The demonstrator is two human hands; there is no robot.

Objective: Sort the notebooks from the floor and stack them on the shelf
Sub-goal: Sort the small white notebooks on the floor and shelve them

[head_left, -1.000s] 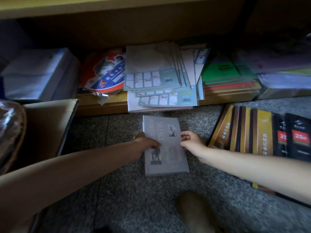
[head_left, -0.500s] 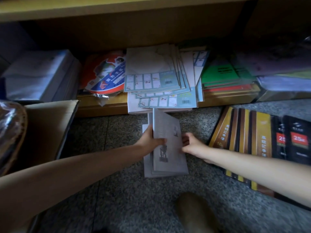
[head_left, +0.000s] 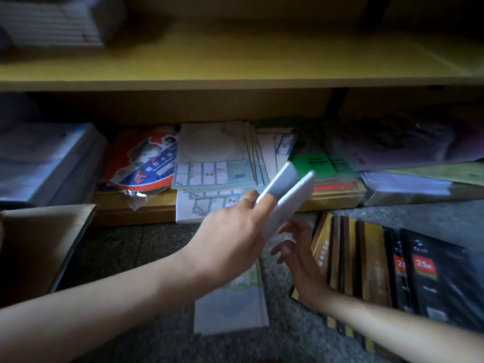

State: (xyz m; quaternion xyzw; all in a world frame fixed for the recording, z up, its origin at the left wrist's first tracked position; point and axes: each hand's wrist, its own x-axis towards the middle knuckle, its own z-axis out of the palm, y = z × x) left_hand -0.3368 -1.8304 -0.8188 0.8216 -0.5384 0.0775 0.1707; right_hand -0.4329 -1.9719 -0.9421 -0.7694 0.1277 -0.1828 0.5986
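Grey speckled floor (head_left: 301, 341) has one pale thin notebook (head_left: 230, 310) lying flat under the left forearm. Right hand (head_left: 301, 260) hovers loose, fingers spread, holding nothing. Left hand (head_left: 233, 231) grips two grey notebooks (head_left: 288, 195) mid-air, below the yellow wooden shelf (head_left: 235, 61).

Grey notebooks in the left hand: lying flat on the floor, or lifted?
Lifted: the left hand grips the grey notebooks tilted in the air, before the lower shelf.
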